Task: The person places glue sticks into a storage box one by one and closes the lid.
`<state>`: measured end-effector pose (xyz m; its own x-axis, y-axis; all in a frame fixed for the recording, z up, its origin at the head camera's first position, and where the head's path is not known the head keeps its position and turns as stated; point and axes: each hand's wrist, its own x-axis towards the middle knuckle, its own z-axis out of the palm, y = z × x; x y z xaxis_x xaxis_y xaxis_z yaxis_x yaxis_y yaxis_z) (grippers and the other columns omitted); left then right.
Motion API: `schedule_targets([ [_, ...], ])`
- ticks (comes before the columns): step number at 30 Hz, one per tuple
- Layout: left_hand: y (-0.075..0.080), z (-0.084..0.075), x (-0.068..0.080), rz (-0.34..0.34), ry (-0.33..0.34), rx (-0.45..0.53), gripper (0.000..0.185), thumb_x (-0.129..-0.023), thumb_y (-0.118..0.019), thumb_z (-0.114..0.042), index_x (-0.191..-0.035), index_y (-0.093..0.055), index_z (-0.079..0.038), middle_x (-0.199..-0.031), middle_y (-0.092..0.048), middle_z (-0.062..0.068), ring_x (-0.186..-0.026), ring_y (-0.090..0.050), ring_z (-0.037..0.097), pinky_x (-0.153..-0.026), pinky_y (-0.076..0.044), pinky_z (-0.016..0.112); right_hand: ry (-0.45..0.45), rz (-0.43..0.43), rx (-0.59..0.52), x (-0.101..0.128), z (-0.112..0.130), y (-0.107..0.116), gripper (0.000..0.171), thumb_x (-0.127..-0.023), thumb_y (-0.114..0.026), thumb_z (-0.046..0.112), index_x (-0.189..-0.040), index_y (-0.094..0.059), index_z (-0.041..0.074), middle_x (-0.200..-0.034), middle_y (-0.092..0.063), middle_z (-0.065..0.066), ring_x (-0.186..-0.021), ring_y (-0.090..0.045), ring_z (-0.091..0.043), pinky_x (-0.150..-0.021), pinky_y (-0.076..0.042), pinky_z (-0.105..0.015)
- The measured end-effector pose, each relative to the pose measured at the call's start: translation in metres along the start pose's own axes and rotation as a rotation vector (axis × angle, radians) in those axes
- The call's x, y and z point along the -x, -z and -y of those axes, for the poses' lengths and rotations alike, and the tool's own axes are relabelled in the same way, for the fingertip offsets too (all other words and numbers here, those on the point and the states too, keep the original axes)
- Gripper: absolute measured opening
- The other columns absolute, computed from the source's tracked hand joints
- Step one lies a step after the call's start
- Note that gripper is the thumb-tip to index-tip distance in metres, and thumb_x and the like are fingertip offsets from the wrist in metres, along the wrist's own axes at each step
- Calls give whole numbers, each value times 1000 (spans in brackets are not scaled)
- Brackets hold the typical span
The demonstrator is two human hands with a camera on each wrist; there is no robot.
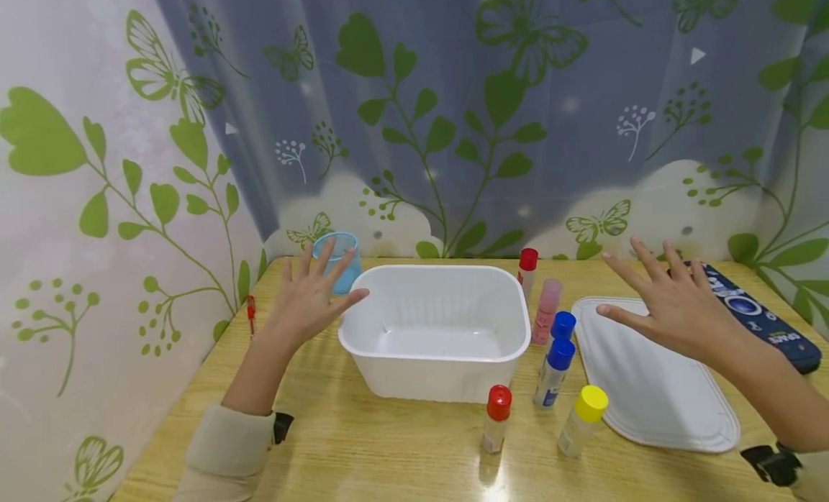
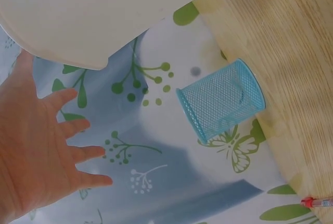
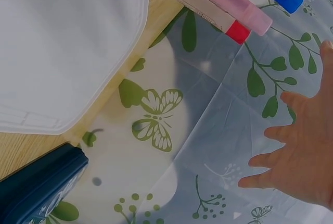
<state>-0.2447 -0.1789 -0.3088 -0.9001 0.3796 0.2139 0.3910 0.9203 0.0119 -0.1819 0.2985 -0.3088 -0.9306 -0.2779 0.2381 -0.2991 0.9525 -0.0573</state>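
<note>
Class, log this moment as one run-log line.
left hand: open, above table by blue mesh cup | right hand: open, over white lid | white tub: empty

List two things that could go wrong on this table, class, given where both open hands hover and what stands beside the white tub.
1. The right hand hovers above the white lid, close to the upright glue bottles; a sweep towards the white tub might topple them.
2. The left hand hangs just in front of the blue mesh cup near the table's back edge; a nudge could tip it.

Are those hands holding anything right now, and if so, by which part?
Nothing is held. The left hand and the right hand both hover with fingers spread, above the table.
</note>
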Motion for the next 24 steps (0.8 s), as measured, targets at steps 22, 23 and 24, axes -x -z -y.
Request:
schedule_targets([
  [22, 6, -12, 12, -88, -12, 35, 75, -89, -32, -66, -149, -14, -25, -152, -2, 10, -135, 11, 32, -103, 5, 58, 89, -61, 7, 12, 30, 16, 82, -84, -57, 54, -148, -18, 22, -151, 0, -18, -130, 9, -47, -96, 14, -62],
  [23, 6, -12, 12, -94, -11, 42, 75, -89, -31, -66, -149, -14, -25, -152, -1, 10, -135, 11, 32, -103, 5, 58, 100, -68, 0, 14, 33, 18, 82, -84, -57, 54, -149, -17, 22, -151, 1, -17, -131, 11, -45, -96, 14, -62],
  [24, 6, -13, 13, -99, -10, 50, 74, -89, -31, -66, -149, -13, -26, -152, 0, 10, -135, 11, 32, -103, 5, 58, 110, -76, -7, 15, 36, 20, 82, -84, -58, 53, -148, -17, 23, -151, 1, -15, -132, 11, -44, -97, 14, -62],
])
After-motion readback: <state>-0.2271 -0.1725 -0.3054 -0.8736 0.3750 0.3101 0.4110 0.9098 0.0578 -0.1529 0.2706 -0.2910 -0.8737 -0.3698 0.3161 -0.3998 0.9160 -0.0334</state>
